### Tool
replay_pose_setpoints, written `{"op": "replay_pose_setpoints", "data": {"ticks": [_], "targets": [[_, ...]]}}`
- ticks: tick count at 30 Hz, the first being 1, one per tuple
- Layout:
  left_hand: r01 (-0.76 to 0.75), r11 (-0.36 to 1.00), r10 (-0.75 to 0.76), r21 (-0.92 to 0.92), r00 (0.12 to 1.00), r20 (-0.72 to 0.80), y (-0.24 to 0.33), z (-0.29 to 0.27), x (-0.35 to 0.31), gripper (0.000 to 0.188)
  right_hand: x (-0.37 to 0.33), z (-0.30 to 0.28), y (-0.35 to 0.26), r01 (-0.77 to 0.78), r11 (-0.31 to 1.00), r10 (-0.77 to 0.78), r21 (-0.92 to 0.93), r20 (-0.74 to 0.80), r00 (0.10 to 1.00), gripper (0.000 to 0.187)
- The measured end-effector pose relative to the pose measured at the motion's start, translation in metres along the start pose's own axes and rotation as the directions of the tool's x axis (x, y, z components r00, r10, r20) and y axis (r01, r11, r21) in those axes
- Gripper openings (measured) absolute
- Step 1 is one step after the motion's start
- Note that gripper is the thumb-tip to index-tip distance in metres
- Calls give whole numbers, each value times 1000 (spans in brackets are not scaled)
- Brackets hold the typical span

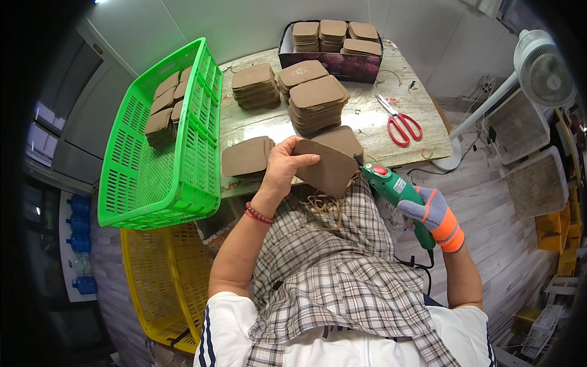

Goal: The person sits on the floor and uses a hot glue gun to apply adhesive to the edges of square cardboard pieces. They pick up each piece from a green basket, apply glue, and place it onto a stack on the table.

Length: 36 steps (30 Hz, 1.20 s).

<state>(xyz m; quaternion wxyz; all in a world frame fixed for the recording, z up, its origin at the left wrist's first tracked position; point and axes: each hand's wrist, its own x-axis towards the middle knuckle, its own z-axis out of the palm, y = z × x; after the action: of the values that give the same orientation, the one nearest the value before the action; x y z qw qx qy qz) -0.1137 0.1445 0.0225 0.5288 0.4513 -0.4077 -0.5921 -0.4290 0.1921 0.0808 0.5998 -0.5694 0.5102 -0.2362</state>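
My bare left hand [285, 166] pinches a brown, round-cornered flat piece [328, 166] by its left edge, thumb on top, and holds it tilted over my lap at the table's near edge. In a grey and orange glove, my right hand [433, 214] is wrapped round a green corded electric cutter [391, 187] with a red button. The cutter's head meets the right corner of the piece; its blade is too small to make out. Another brown piece [341, 140] lies just behind the held one. Left of my left hand rests a low stack of similar pieces [246, 156].
Taller brown stacks [317, 101] stand farther back on the table [373, 113], before a dark box [333, 64] of pieces. Red-handled scissors [400, 122] lie at the right. A green crate [183, 177] is left, a yellow crate [137, 275] below it, a white fan [538, 67] at right.
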Motion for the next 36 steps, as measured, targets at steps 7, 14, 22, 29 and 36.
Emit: {"op": "replay_pose_setpoints", "data": {"ticks": [7,14,22,29,36], "targets": [[44,999,-43,-12,995,88,-1,3,1,23,0,5,-5,-73,997,74,-32,32,997,29],[115,984,-146,136,959,242,3,13,0,20,6,8,-2,-33,998,36,-52,50,998,31],[172,968,-225,184,920,321,2,21,-7,18,23,28,-17,-33,999,30,25,95,995,33],[-207,978,196,-29,958,-211,25,-76,-16,24,33,19,7,36,999,-36,-23,-3,999,29],[95,743,410,662,718,-562,-17,-163,5,35,34,20,18,101,983,-111,-156,-56,992,27]]}}
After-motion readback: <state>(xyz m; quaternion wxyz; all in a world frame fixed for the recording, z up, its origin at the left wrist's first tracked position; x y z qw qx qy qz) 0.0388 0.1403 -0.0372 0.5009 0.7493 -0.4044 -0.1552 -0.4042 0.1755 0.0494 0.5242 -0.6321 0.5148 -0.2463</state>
